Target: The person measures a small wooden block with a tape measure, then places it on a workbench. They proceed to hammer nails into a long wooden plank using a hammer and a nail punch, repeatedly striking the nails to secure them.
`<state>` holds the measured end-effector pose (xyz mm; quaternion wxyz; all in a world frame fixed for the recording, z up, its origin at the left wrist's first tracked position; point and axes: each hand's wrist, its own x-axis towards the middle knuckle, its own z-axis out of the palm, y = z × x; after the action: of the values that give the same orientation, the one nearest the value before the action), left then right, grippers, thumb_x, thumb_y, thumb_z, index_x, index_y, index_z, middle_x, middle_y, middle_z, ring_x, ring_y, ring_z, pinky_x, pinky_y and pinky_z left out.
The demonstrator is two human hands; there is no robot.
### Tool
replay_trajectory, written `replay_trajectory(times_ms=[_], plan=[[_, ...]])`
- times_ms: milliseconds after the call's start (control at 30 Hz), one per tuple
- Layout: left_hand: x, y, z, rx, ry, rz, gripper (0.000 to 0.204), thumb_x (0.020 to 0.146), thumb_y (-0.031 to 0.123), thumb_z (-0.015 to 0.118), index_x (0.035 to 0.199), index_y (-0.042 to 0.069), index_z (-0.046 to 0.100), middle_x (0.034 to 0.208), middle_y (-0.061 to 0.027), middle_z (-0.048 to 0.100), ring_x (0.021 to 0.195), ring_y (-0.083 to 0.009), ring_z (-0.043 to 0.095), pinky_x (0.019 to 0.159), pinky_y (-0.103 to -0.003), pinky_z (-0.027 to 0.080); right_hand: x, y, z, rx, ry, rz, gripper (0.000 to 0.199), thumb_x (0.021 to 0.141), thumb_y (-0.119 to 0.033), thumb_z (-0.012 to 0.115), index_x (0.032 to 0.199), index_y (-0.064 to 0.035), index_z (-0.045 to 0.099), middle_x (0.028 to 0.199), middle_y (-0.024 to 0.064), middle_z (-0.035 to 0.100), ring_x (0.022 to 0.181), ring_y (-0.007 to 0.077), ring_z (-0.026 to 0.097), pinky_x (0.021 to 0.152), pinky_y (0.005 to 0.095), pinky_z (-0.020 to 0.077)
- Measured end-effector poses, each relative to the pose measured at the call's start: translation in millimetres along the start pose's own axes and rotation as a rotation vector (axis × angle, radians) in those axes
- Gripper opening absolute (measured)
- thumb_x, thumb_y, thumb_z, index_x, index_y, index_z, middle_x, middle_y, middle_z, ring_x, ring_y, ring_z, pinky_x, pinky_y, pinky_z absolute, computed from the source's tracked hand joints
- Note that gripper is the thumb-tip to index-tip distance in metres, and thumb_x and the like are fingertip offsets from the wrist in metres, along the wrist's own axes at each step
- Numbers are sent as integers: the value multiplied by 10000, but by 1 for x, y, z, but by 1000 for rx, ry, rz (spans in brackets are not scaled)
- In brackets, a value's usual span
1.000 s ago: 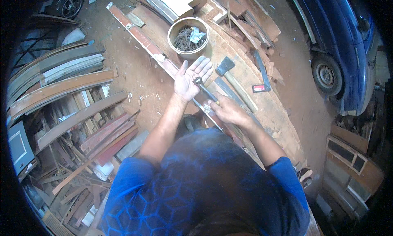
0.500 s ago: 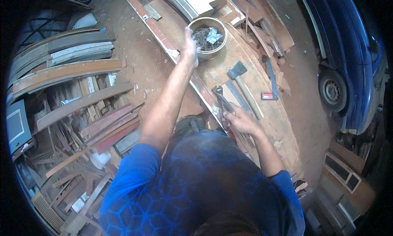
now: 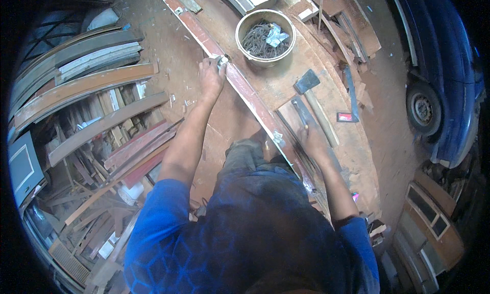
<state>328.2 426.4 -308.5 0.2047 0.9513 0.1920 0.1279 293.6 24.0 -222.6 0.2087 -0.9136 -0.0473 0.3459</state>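
Observation:
My left hand (image 3: 211, 80) is closed at the near edge of a long reddish board (image 3: 250, 97), its fingertips beside a small pale fitting (image 3: 223, 60) on the board. My right hand (image 3: 313, 142), slightly blurred, is closed around the handles of metal pincers (image 3: 299, 108) low over the bench. A hammer (image 3: 317, 107) with a dark head and wooden handle lies just right of the pincers. Beyond the board stands a round pail (image 3: 265, 62) full of nails, with a crumpled silvery piece on top.
A try square (image 3: 351, 97) lies on the wooden workbench (image 3: 347, 151). Scrap wood (image 3: 347, 31) is piled along the bench's far right side. Stacked boards (image 3: 87, 92) fill the left. A blue vehicle (image 3: 451, 64) stands at the right.
My left hand has left the pail and come down to the reddish board. My right hand has moved right with the pincers, away from the board toward the hammer.

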Motion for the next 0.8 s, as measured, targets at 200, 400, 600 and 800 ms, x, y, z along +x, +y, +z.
replay_trajectory(times_ms=[200,400,600,800], plan=[[5,-28,19,-48,-56,29,174,949,142,653,1030,-10,672,1027,-245,626,991,-440,585,914,-524,462,52,27,7,49,79,10,409,993,-278,595,1287,7,583,1080,357,651,1023,523,643,882,564,511],[4,-50,41,-103,-54,-158,263,1030,230,540,1069,-21,609,1036,-291,645,951,-476,633,829,-542,496,104,38,-20,-4,315,35,468,1000,-269,577,1402,-33,535,1132,328,614,1019,507,642,892,569,510],[24,-15,4,7,-252,-111,312,1006,297,603,1038,-13,616,898,-272,685,825,-472,665,733,-533,517,140,55,-36,-12,429,61,442,984,-242,595,1377,-43,563,1098,312,618,1011,482,659,860,559,540],[44,5,-12,126,-374,-19,326,1030,306,589,936,-4,632,855,-249,676,803,-440,662,728,-497,508,134,41,-1,149,206,-71,452,1004,-295,594,1394,-67,565,1175,265,615,1033,455,666,869,547,536]])
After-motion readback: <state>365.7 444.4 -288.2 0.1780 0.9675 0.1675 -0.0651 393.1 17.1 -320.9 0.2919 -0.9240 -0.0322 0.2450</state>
